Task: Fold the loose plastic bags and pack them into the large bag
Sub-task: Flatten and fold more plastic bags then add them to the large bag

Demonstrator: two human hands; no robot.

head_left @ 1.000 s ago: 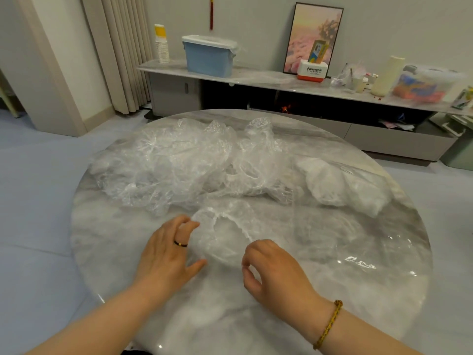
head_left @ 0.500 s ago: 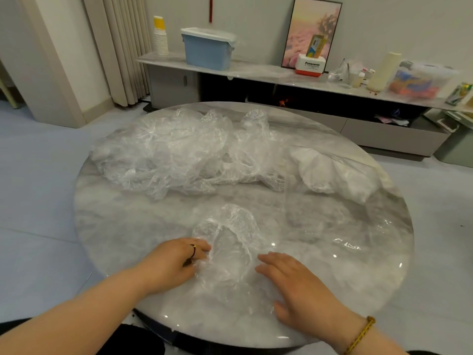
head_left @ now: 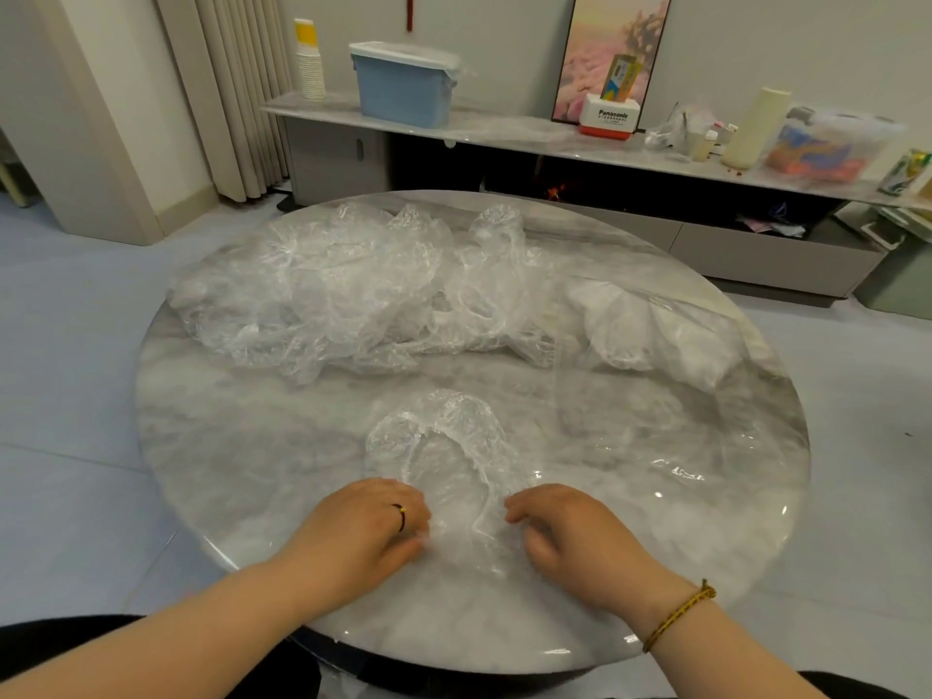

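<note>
One crumpled clear plastic bag (head_left: 444,446) lies on the near half of the round marble table (head_left: 242,446). My left hand (head_left: 363,527) grips its near left edge with curled fingers. My right hand (head_left: 570,537) pinches its near right edge, fingers curled too. A heap of several loose clear bags (head_left: 343,285) covers the far left of the table. The large clear bag (head_left: 655,421) lies flat on the right side, with whitish folded bags (head_left: 655,325) inside its far end.
Beyond the table runs a low marble shelf (head_left: 504,133) carrying a blue lidded box (head_left: 403,88), stacked paper cups (head_left: 308,68), a Panasonic box (head_left: 607,118) and a framed picture. Curtains hang at the left. Pale floor surrounds the table.
The single bag has been drawn closer to the near table edge. My right hand went from lying flat on it to curling onto its right edge. My left hand stays on its left edge.
</note>
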